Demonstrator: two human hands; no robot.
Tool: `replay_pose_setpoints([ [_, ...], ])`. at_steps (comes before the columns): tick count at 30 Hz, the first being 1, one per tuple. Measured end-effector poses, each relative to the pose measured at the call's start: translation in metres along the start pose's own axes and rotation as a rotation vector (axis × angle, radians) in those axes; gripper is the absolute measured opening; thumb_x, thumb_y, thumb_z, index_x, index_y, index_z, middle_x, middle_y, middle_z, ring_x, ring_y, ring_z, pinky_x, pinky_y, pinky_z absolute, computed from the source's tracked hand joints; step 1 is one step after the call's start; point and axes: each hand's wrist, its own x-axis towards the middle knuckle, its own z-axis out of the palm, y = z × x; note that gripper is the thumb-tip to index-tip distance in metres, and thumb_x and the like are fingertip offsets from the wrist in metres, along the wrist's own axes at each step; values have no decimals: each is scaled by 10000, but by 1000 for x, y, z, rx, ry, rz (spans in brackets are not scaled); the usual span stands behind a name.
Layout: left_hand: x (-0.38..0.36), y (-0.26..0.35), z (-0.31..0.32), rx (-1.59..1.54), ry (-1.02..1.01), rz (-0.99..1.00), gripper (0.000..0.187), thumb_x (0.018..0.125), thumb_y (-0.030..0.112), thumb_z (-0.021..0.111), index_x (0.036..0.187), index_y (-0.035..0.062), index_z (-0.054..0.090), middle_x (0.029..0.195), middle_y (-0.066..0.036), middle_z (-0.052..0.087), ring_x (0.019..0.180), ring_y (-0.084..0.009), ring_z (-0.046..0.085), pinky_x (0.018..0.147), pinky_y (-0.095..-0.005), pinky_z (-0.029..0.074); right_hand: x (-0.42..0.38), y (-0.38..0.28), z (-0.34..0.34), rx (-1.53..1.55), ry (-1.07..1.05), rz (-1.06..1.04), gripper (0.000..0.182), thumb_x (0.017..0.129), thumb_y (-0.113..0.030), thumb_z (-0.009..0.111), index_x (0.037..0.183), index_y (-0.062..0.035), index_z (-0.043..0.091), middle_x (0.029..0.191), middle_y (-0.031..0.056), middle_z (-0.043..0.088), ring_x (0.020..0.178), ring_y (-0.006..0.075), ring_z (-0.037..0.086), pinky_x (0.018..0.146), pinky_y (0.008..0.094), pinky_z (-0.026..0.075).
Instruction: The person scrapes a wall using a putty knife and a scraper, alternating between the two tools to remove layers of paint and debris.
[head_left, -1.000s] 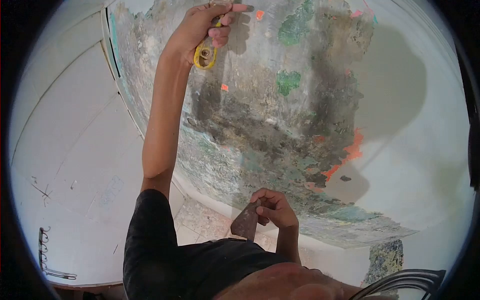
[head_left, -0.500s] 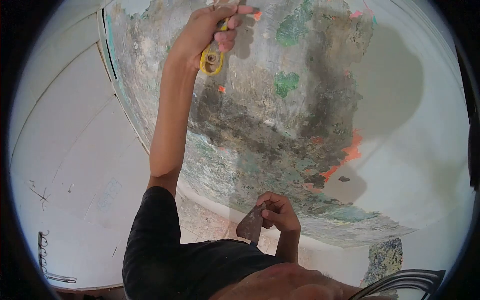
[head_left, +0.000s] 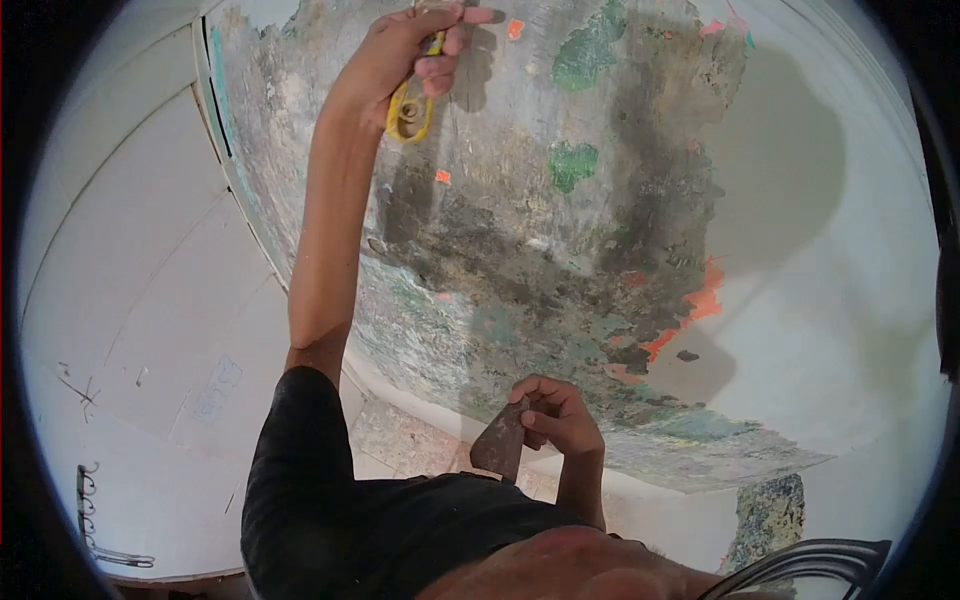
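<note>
The left hand (head_left: 410, 50) with its scraper (head_left: 410, 105) shifted slightly left.

- The scraper (head_left: 410, 108) in the left hand (head_left: 405, 50) has a yellow handle loop.
- The trowel blade (head_left: 499, 442) held by the right hand (head_left: 560, 418) is rusty brown.
- The wall (head_left: 540, 230) is mottled grey and black, with green patches, teal streaks and small orange-red flecks.
- Its right part (head_left: 830, 280) is smooth pale grey-white plaster, edged by an orange streak (head_left: 690, 310).
- The shirt (head_left: 330, 520) is black.
- The panelling (head_left: 130, 250) at left is white.
- The floor tiles (head_left: 400, 440) are speckled beige.
</note>
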Motion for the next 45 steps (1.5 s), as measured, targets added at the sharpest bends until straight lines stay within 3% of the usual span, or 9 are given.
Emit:
replay_pose_setpoints([
  [10, 1, 8, -17, 102, 43, -20, 325, 1005, 200, 486, 1206, -40, 569, 682, 47, 481, 410, 19, 339, 366, -155, 314, 14, 3, 13, -5, -185, 76, 239, 889, -87, 675, 1098, -4, 594, 708, -4, 562, 503, 49, 472, 447, 219, 369],
  [13, 14, 23, -22, 61, -69, 3, 324, 1000, 206, 498, 1199, -38, 574, 676, 50, 473, 409, 22, 333, 362, -156, 308, 18, 4, 26, -38, -196, 145, 237, 877, -79, 685, 1083, -3, 594, 703, 4, 564, 496, 59, 467, 441, 229, 362],
  [17, 10, 21, -39, -58, -24, -101, 261, 1015, 136, 420, 1007, -35, 617, 573, 42, 441, 392, -31, 359, 332, -200, 323, 18, 3, 38, -128, -221, 183, 228, 873, -75, 684, 1071, -4, 596, 708, 9, 568, 493, 63, 466, 438, 232, 359],
  [26, 14, 37, -33, 47, 54, -145, 251, 1016, 156, 431, 964, -1, 619, 544, 53, 434, 372, -34, 338, 314, -193, 303, 20, 5, 24, -74, -152, 113, 214, 898, -55, 646, 1101, -12, 595, 732, 6, 579, 503, 57, 494, 463, 218, 398],
  [29, 20, 39, -33, 205, 4, -38, 312, 996, 219, 510, 1165, -30, 590, 595, 76, 418, 384, 23, 300, 327, -148, 270, 19, 9, 23, -57, -145, 124, 211, 904, -63, 644, 1104, -13, 594, 729, 3, 577, 504, 53, 491, 463, 216, 396],
  [35, 29, 36, -42, 208, 44, -74, 312, 1004, 239, 500, 1146, -22, 597, 576, 83, 417, 371, 22, 301, 313, -144, 263, 7, 13, 24, -60, -174, 88, 213, 905, -65, 645, 1107, -18, 596, 713, -5, 568, 503, 48, 484, 462, 217, 391],
  [39, 23, 33, -52, 232, -71, -65, 309, 1016, 249, 479, 1120, -8, 615, 561, 88, 403, 368, 22, 304, 309, -142, 254, 11, 12, 28, -79, -142, 105, 209, 904, -70, 649, 1102, -22, 600, 705, -11, 565, 500, 46, 483, 462, 216, 390],
  [45, 29, 41, -42, 245, 1, -67, 318, 1016, 264, 480, 1131, -3, 606, 552, 90, 380, 360, 18, 297, 310, -148, 262, 12, 11, 30, -80, -163, 69, 223, 899, -97, 668, 1098, -22, 602, 704, -6, 572, 502, 47, 486, 458, 215, 389],
])
